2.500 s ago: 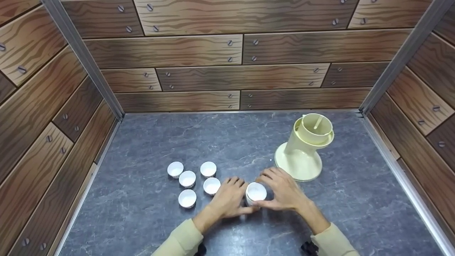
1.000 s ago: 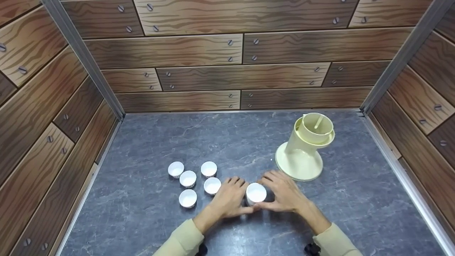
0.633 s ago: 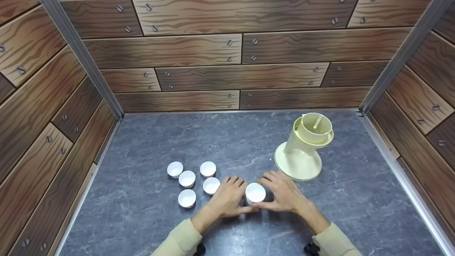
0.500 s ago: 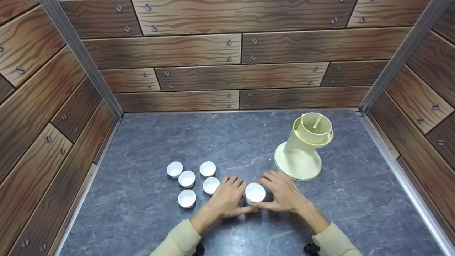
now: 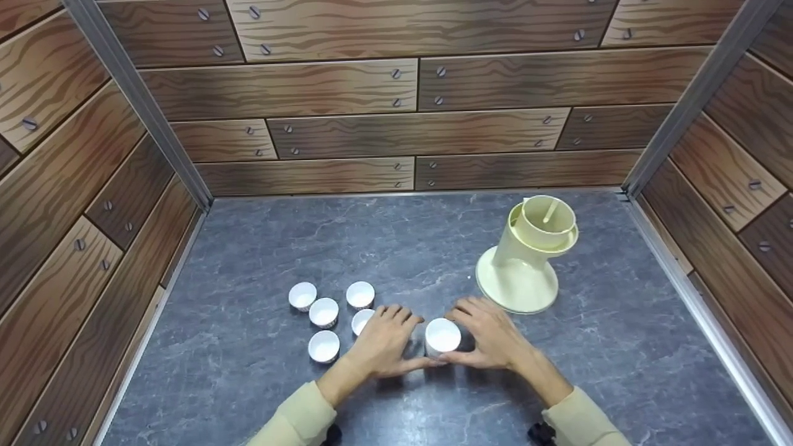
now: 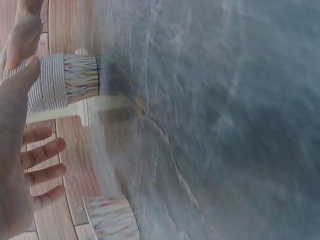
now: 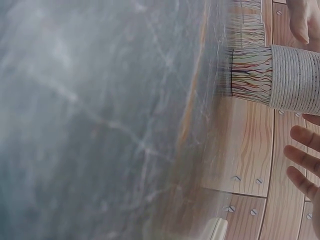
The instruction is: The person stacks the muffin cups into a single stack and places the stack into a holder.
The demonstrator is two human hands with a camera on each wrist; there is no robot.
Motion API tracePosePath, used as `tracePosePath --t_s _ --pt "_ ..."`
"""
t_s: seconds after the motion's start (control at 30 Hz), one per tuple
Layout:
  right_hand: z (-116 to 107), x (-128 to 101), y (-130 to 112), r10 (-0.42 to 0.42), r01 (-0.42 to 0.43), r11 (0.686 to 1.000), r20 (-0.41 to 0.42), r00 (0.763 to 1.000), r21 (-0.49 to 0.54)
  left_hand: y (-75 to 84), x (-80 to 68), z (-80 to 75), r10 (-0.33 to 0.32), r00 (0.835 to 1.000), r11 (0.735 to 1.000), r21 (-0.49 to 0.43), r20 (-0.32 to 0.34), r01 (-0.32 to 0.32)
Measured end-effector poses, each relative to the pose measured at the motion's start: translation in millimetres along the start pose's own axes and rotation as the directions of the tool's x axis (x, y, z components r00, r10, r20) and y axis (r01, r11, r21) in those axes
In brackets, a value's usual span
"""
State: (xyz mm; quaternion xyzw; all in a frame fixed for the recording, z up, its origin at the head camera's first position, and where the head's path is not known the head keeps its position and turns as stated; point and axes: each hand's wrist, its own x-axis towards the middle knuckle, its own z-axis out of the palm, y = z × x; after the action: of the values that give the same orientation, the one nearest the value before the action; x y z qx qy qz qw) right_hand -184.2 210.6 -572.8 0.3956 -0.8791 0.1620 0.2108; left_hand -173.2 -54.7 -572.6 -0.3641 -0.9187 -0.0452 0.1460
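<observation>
A tall stack of nested paper cups [image 5: 443, 336], white inside with colourful streaks outside, stands upright on the table between both hands. My right hand [image 5: 489, 335] holds it from the right, thumb at the front and forefinger behind; its other fingers are spread in the right wrist view. My left hand [image 5: 382, 344] is at the left, its thumb tip by the front of the stack and its fingers extended away from it. The close-set rolled rims of the stack [image 6: 47, 82] show in the left wrist view. One loose paper cup [image 5: 362, 321] is partly hidden behind the left hand.
Several more single cups [image 5: 324, 347] stand rim up on the left. At the right, behind the right hand, stands a pale yellow tube-shaped holder [image 5: 517, 288] on a round base, tilted, with an open top. Wood-patterned walls [image 5: 310, 176] enclose the dark marbled table [image 5: 297, 235].
The stack's top rims, uneven at first, now line up. My left hand has just shifted slightly left, its fingers coming away from the stack. The right hand stays around the stack.
</observation>
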Motion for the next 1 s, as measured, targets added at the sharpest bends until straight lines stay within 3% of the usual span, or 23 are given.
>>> tracePosePath --t_s 0.47,1.0 --pt "0 2 0 -0.014 0.014 1.000 -0.006 1.000 0.001 -30.0 -14.5 -7.5 -0.035 0.999 0.999 0.022 0.000 0.035" --pt "1 -3 -1 0.008 -0.007 1.000 -0.007 1.000 0.028 -55.4 -44.4 -15.4 -0.112 0.993 0.992 0.053 -0.021 0.113"
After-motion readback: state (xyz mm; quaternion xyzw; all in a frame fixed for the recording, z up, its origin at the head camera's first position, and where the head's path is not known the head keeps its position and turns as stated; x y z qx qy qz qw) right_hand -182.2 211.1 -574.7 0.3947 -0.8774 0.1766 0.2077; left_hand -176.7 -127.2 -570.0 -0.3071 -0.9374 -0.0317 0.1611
